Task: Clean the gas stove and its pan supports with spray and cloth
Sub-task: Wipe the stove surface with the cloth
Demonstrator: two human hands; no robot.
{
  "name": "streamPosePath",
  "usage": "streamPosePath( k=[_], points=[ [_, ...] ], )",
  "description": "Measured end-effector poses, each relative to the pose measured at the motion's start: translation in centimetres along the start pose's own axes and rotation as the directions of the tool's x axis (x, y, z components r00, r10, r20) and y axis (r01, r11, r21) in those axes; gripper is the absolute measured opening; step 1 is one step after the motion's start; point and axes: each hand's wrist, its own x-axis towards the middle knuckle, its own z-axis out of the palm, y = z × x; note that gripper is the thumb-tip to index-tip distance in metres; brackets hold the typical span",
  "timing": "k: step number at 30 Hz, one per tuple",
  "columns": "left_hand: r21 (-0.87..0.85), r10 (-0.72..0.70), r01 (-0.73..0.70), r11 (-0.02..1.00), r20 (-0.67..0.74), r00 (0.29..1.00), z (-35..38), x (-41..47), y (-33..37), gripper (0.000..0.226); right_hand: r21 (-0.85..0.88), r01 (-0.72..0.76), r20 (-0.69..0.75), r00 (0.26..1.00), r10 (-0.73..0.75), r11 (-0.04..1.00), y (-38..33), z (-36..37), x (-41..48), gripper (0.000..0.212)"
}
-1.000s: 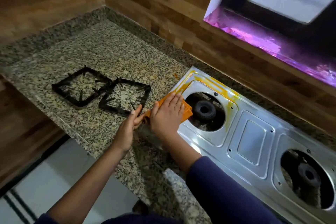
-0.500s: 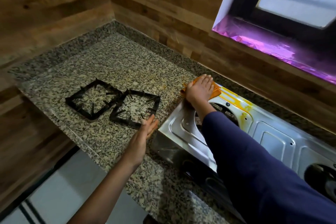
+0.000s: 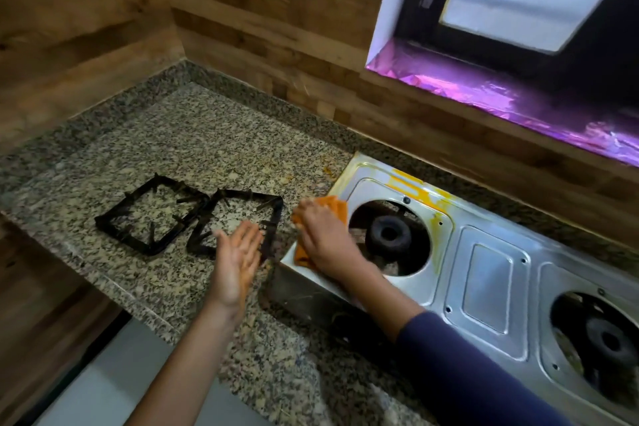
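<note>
Orange cloth [image 3: 337, 213] under right hand [image 3: 325, 240], fingers flat; left hand [image 3: 237, 259] released; yellow residue [image 3: 411, 183] on stove [image 3: 491, 270] rim wants firm overlapping strokes.

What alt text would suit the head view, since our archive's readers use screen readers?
A person's right hand presses an orange cloth onto the left end of a steel two-burner gas stove, whose back edge carries yellow stains. The open left hand hovers beside it, and two black pan supports lie on the granite counter to the left.
</note>
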Motion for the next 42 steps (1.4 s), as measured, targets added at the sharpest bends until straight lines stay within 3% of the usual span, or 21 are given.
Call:
streamPosePath(
  k=[3, 5, 10, 13, 15, 16, 18, 19, 20, 22, 23, 25, 26, 27, 29, 32, 34, 42],
  points=[
    [0.003, 0.05, -0.05, 0.999, -0.012, 0.999, 0.0, 2.0, 2.0, 0.088, 0.069, 0.137, 0.061, 0.988, -0.141, 0.988, -1.7, 1.1, -2.4, 0.033],
    [-0.001, 0.086, -0.086, 0.996, 0.0, 0.996, 0.6, 3.0, 3.3, 0.082, 0.145, 0.146, 0.11, 0.981, -0.163, 0.979, -2.3, 0.8, -4.0, 0.034],
    [0.033, 0.122, -0.125, 0.992, 0.072, 0.99, 3.3, 3.8, 5.0, 0.082, 0.358, -0.049, 0.167, 0.986, -0.012, 0.932, -2.3, -3.4, -9.2, 0.029],
    [0.03, 0.101, -0.106, 0.994, 0.121, 0.987, 4.6, 3.4, 4.7, 0.083, 0.521, -0.155, 0.169, 0.983, 0.077, 0.839, -1.4, -5.7, -11.7, 0.026],
    [0.028, 0.076, -0.081, 0.996, 0.146, 0.986, 5.2, 3.1, 4.2, 0.087, 0.659, -0.23, 0.218, 0.97, 0.111, 0.716, -1.5, -6.6, -12.6, 0.027],
    [0.029, 0.065, -0.07, 0.997, 0.157, 0.985, 5.4, 3.0, 4.0, 0.09, 0.753, -0.265, 0.241, 0.963, 0.123, 0.602, -1.7, -6.9, -12.6, 0.029],
    [0.034, 0.05, -0.056, 0.998, 0.169, 0.984, 5.5, 2.9, 3.8, 0.096, 0.908, -0.316, 0.267, 0.942, 0.203, 0.276, -2.1, -7.0, -12.3, 0.04],
    [0.042, 0.047, -0.055, 0.998, 0.167, 0.985, 5.5, 2.9, 3.8, 0.097, 0.928, -0.323, 0.262, 0.92, 0.293, 0.183, -1.9, -6.8, -12.0, 0.042],
    [0.046, 0.048, -0.057, 0.997, 0.164, 0.985, 5.4, 2.9, 3.8, 0.096, 0.926, -0.332, 0.244, 0.89, 0.386, 0.179, -1.6, -6.8, -11.6, 0.04],
    [0.041, 0.056, -0.063, 0.997, 0.151, 0.987, 5.1, 3.0, 3.7, 0.092, 0.841, -0.38, 0.154, 0.85, 0.503, 0.385, -0.9, -6.7, -10.8, 0.034],
    [0.04, 0.06, -0.067, 0.997, 0.142, 0.988, 4.9, 2.9, 3.7, 0.089, 0.732, -0.399, 0.077, 0.854, 0.515, 0.552, -0.4, -6.6, -10.6, 0.033],
    [0.045, 0.062, -0.068, 0.997, 0.12, 0.991, 4.5, 2.9, 3.6, 0.085, 0.303, -0.377, -0.105, 0.9, 0.424, 0.875, 0.6, -5.9, -10.3, 0.035],
    [0.044, 0.062, -0.067, 0.997, 0.113, 0.992, 4.3, 2.9, 3.6, 0.083, 0.103, -0.316, -0.167, 0.929, 0.329, 0.943, 1.0, -5.3, -10.3, 0.038],
    [0.04, 0.062, -0.067, 0.997, 0.109, 0.992, 4.0, 2.8, 3.5, 0.083, -0.006, -0.246, -0.175, 0.955, 0.241, 0.969, 1.3, -4.8, -10.3, 0.041],
    [0.031, 0.055, -0.058, 0.998, 0.097, 0.994, 3.2, 2.6, 3.2, 0.082, -0.063, -0.142, -0.115, 0.984, 0.135, 0.988, 1.3, -4.0, -10.3, 0.045],
    [0.015, 0.041, -0.043, 0.999, 0.067, 0.997, 1.9, 2.4, 2.7, 0.081, -0.119, -0.154, 0.034, 0.987, 0.159, 0.981, 0.9, -3.7, -10.2, 0.064],
    [0.008, 0.038, -0.038, 0.999, 0.049, 0.998, 1.2, 2.3, 2.4, 0.08, -0.2, -0.144, 0.061, 0.985, 0.159, 0.969, 0.2, -3.2, -9.9, 0.072],
    [0.06, 0.052, -0.055, 0.997, 0.056, 0.997, 1.4, 2.7, 3.2, 0.079, -0.314, -0.063, 0.053, 0.995, 0.084, 0.947, -6.3, 3.3, -1.4, 0.064]
  ],
)
